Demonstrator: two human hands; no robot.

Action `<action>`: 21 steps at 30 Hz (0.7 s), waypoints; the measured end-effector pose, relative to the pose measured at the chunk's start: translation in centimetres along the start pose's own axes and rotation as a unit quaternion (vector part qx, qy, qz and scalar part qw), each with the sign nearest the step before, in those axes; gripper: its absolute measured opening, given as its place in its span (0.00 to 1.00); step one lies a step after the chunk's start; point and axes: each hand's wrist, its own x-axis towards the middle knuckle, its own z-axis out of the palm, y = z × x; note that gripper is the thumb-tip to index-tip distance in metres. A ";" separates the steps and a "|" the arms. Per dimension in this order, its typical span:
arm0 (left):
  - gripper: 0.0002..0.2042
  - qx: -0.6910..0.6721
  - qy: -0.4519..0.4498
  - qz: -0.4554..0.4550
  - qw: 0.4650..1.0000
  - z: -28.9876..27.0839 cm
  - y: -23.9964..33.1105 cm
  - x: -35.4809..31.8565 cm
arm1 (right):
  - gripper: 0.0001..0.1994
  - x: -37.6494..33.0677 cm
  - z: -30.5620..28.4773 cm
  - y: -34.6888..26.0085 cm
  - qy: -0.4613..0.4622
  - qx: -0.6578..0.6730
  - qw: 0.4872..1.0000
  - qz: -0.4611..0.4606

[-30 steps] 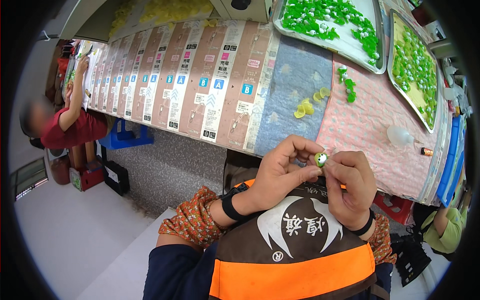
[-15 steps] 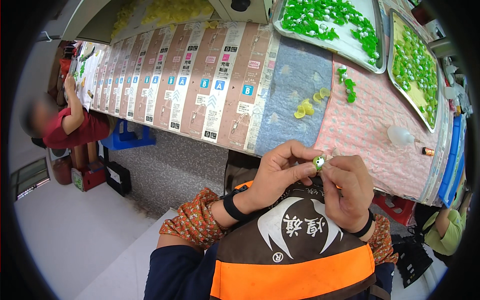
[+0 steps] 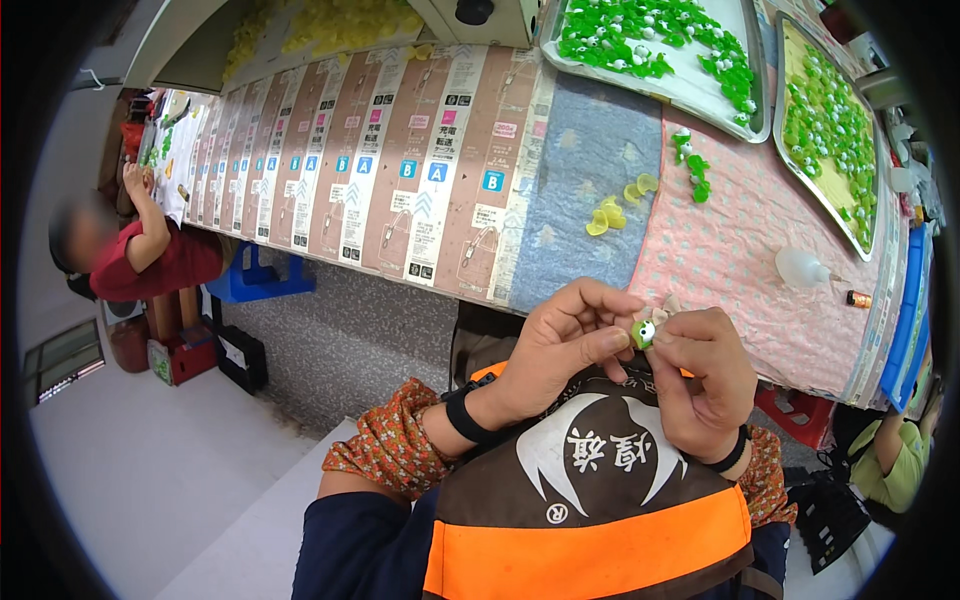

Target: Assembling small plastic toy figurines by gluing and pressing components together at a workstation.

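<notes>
Over my lap, at the table's front edge, a small green figure with a white, black-eyed face (image 3: 644,333) sits between my fingertips. My left hand (image 3: 560,345) pinches its left side between thumb and index finger. From the other side, my right hand (image 3: 705,370) is closed with thumb and fingers at the figure's right edge. Whether it holds anything else is hidden by its fingers. Beyond my hands lie several loose green figures (image 3: 692,165) on the pink cloth and yellow translucent pieces (image 3: 606,216) on the blue cloth.
Two metal trays, one white-lined (image 3: 690,88) and one yellow-lined (image 3: 812,165), carry many green pieces at the far right. A translucent squeeze bottle (image 3: 800,267) and a small orange-black cylinder (image 3: 857,300) lie nearer. Patterned printed sheets (image 3: 400,190) cover the left tabletop. Another person (image 3: 145,235) sits far left.
The green figure has turned slightly and shifted a little right and down between my fingers. My right hand has moved slightly right. At far left, the other person's raised hand has changed position.
</notes>
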 end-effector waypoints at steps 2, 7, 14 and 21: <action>0.09 0.001 -0.010 0.011 1.000 0.1 -0.2 0.0 | 0.15 0.0 -0.1 0.0 -0.004 0.008 1.000 0.002; 0.07 0.079 0.001 0.077 0.994 0.1 -0.5 0.0 | 0.15 0.2 -0.3 0.0 -0.017 -0.016 1.000 -0.022; 0.07 0.142 -0.016 0.112 0.983 0.0 -0.2 -0.2 | 0.18 0.2 -0.2 0.2 -0.042 -0.043 0.996 -0.064; 0.06 0.181 -0.024 0.116 0.976 0.0 0.1 -0.2 | 0.18 -0.3 0.0 0.6 -0.052 -0.054 0.994 -0.080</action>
